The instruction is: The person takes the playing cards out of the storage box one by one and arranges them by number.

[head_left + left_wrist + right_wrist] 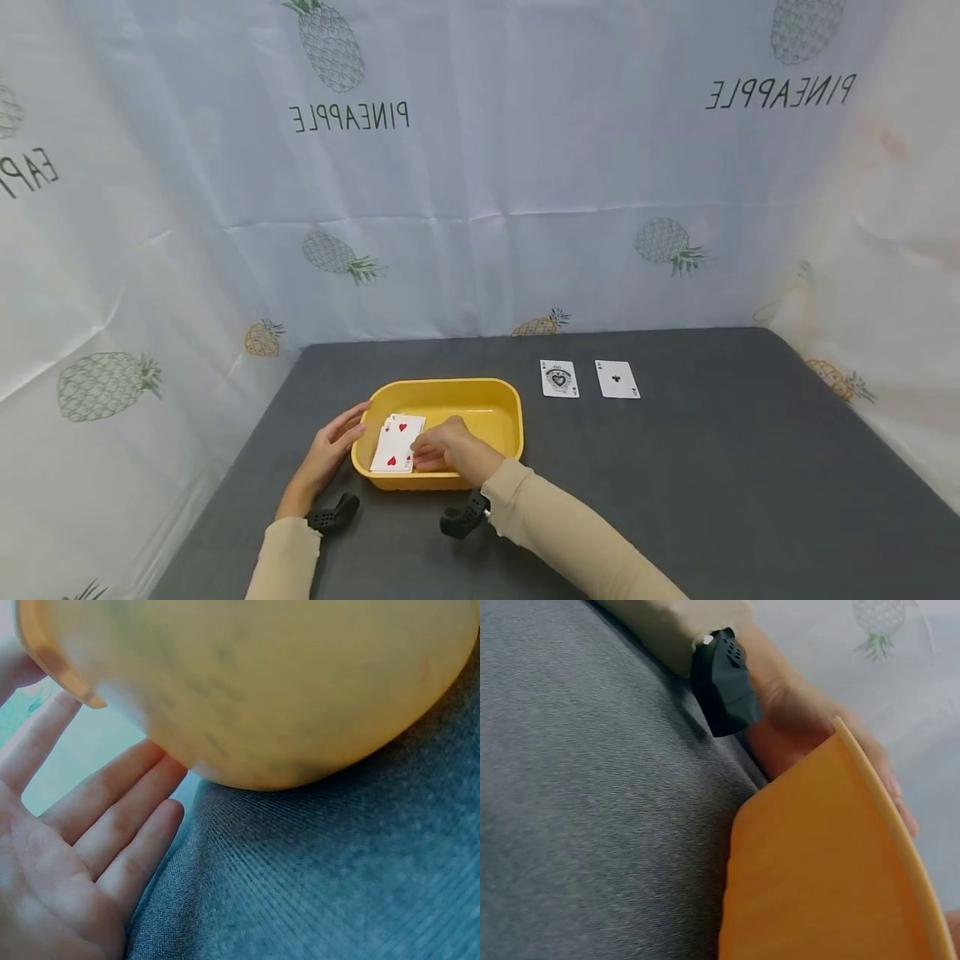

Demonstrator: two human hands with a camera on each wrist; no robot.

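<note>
A yellow plastic tray (491, 425) with rounded corners stands on the dark table. Inside, on its left, lie a few overlapping playing cards (396, 442); the top one shows red hearts. My left hand (333, 450) rests against the tray's left side. In the left wrist view its fingers (112, 825) look nearly straight, with some tips at the outer wall. My right hand (453, 446) reaches over the near rim, fingertips at the cards' right edge. Whether they pinch a card is unclear, since the right wrist view shows the tray's outer wall (810, 870) and the left hand instead.
Two more cards lie face up beyond the tray to the right: an ace with a large ornate emblem (559, 379) and an ace of clubs (617, 380). A pineapple-print curtain (480, 167) surrounds the grey tabletop (675, 483). Each wrist carries a black camera mount (463, 515).
</note>
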